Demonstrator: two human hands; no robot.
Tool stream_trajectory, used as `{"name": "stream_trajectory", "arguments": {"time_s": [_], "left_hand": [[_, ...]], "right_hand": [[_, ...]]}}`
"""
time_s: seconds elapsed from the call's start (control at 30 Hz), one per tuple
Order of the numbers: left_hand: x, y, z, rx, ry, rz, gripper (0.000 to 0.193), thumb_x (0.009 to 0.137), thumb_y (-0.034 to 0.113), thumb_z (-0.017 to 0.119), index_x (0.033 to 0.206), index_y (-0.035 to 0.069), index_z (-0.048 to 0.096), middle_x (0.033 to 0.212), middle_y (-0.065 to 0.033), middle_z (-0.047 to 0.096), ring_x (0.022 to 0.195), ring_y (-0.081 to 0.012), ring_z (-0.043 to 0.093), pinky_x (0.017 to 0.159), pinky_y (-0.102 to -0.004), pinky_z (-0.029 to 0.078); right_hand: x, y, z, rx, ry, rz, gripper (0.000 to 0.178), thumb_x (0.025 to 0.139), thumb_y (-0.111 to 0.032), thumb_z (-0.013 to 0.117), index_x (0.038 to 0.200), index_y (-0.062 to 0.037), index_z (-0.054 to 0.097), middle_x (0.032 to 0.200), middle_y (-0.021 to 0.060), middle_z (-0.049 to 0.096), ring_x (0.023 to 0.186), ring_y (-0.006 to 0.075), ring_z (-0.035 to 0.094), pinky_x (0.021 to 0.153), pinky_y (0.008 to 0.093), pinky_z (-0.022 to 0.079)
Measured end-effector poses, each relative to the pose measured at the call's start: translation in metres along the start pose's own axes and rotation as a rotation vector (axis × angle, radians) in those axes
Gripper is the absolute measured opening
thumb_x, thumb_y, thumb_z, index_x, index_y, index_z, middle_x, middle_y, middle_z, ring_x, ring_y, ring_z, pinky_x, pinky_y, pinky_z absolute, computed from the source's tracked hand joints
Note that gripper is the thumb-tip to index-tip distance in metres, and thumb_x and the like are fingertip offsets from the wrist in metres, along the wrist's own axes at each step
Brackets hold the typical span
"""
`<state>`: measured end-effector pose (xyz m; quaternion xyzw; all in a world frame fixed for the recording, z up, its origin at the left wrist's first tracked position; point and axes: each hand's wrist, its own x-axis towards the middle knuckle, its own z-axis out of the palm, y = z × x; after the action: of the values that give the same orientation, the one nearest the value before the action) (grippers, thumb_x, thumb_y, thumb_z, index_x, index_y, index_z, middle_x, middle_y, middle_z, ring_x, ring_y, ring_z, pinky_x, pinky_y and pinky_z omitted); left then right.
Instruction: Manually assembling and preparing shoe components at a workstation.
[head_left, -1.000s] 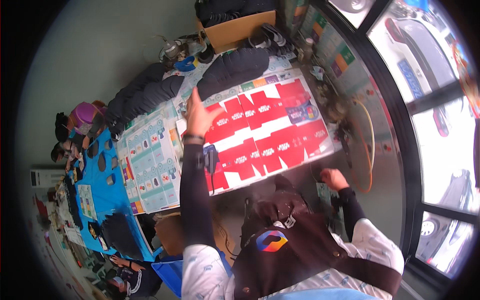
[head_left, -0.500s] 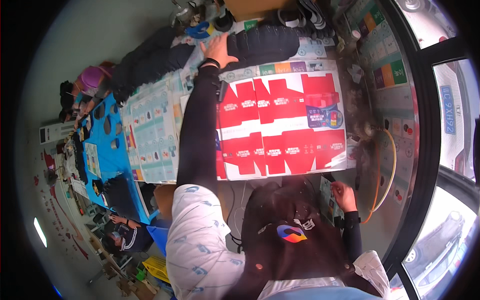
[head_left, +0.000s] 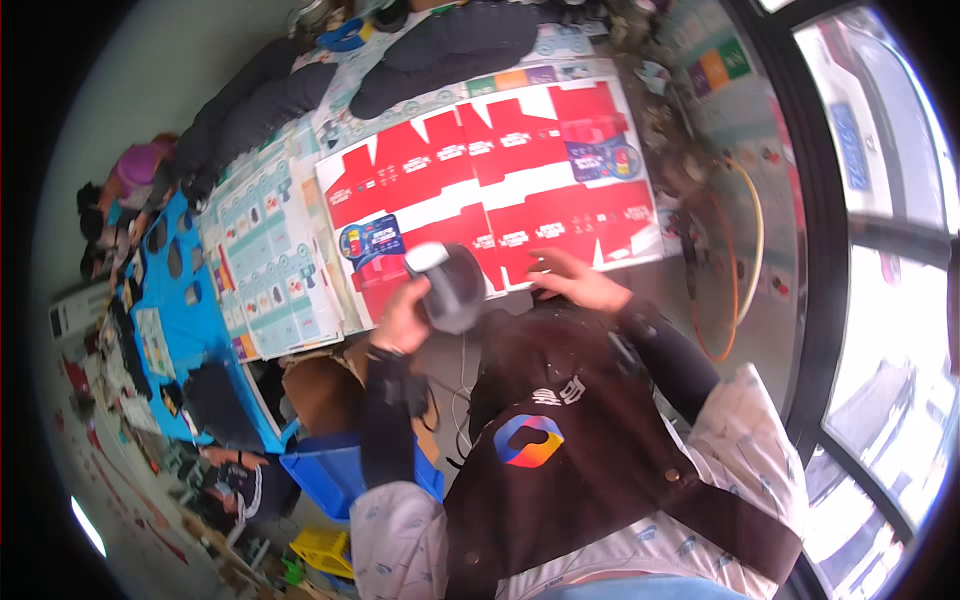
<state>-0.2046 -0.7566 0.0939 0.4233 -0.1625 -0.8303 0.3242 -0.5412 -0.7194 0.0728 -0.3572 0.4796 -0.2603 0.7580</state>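
My left hand [head_left: 402, 318] grips a black rounded piece with a white patch [head_left: 455, 290], held up at the front edge of the table. Motion blur hides its exact kind. To the right of it my right hand [head_left: 585, 285] holds nothing; its fingers are apart, just in front of the table edge. Beneath and beyond both hands lie printed red and white sheets [head_left: 520, 205] with blue patches, spread flat on the table. Rows of dark, ribbed stacked pieces [head_left: 450, 45] lie along the back.
Pale printed sheets [head_left: 260, 250] cover the table's left part. A blue bin [head_left: 325, 475] and a yellow crate [head_left: 322, 550] stand low at left. Co-workers sit beyond a blue-covered table [head_left: 165, 330]. A yellow hose [head_left: 755, 230] hangs at right beside the glass door.
My left hand has come back from the dark stack at the rear and now holds a black piece near me. My right hand has risen to the table's front edge. The view has shifted.
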Motion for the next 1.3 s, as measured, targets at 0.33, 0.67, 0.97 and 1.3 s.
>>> {"name": "stream_trajectory", "arguments": {"time_s": [0.33, 0.67, 0.97, 1.3], "left_hand": [[-0.028, -0.157, -0.064, 0.324, 0.258, 0.125, 0.027, 0.099, 0.008, 0.063, 0.123, -0.003, 0.064, 0.110, -0.0068, 0.070, 0.099, -0.0164, 0.066, 0.086, -0.0317, 0.052], [-0.019, -0.148, -0.115, 0.170, 0.341, -0.089, 0.035, 0.093, 0.001, 0.060, 0.128, -0.001, 0.059, 0.116, -0.0109, 0.067, 0.101, -0.0249, 0.068, 0.090, -0.0414, 0.057], [0.113, -0.139, 0.001, 0.296, 0.261, -0.048, 0.027, 0.095, 0.003, 0.060, 0.122, -0.002, 0.061, 0.114, -0.0104, 0.070, 0.102, -0.0214, 0.069, 0.087, -0.0365, 0.057], [0.207, -0.130, 0.022, 0.538, 0.332, 0.103, 0.027, 0.094, 0.001, 0.060, 0.121, -0.004, 0.062, 0.114, -0.0105, 0.070, 0.101, -0.0192, 0.066, 0.091, -0.0344, 0.051]], "right_hand": [[0.002, 0.070, 0.099, -0.763, 0.130, -0.349, 0.036, 0.096, -0.021, 0.065, 0.120, 0.0042, 0.059, 0.107, 0.0277, 0.069, 0.096, 0.0419, 0.070, 0.083, 0.0480, 0.055], [-0.066, 0.141, -0.245, -1.205, 1.362, 0.079, 0.043, 0.078, -0.005, 0.063, 0.120, -0.0005, 0.057, 0.117, 0.0259, 0.058, 0.111, 0.0440, 0.060, 0.098, 0.0516, 0.050], [-0.036, 0.163, -0.302, -1.257, 1.267, 0.283, 0.054, 0.075, -0.017, 0.075, 0.123, -0.0020, 0.056, 0.117, 0.0271, 0.057, 0.111, 0.0480, 0.059, 0.094, 0.0551, 0.051], [-0.101, 0.124, -0.250, -0.705, 1.273, 0.017, 0.043, 0.085, -0.020, 0.069, 0.122, -0.0025, 0.055, 0.118, 0.0243, 0.063, 0.105, 0.0456, 0.063, 0.086, 0.0544, 0.053]]}}
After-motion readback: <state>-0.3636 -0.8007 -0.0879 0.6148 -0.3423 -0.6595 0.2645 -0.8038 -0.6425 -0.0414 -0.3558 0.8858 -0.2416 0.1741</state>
